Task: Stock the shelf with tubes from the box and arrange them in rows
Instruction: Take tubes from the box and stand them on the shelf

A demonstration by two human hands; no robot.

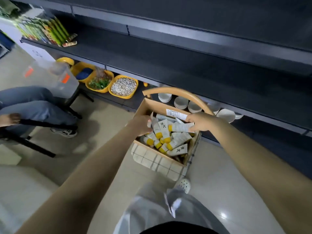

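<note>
Found box (152,105) open on a chair (177,91), just beside the lower shelving, holding a loose heap of tubes (175,143) with yellow caps pointing every way. Found both hands inside the box mouth, above the heap. Noted left hand (141,124) at the near-left wall, fingers curled round the flat ends of what looks like two tubes, caps hanging down; cannot tell the exact count behind the knuckles. Noted right hand (202,121) at the far-right rim, thumb and fingers pinching the crimped end of a single tube (180,127), long axis near level, running across the box, cap toward the left hand. Saw no tubes on the shelf (168,65) in view. Judged stage as picking, ahead of any placing. Marked as the key relation the shelf board lying up and ahead of both hands, well apart from the box, front edge running left to right across the view. Judged right hand the nearer to that board, with the single tube lying roughly along the edge; would likely need turning upright or end-on for a row. Judged the left-hand tubes closer to upright, so less turning needed there. Flagged the chair back as a risk: arches over the far side of the box, across the likely lifting path.
</note>
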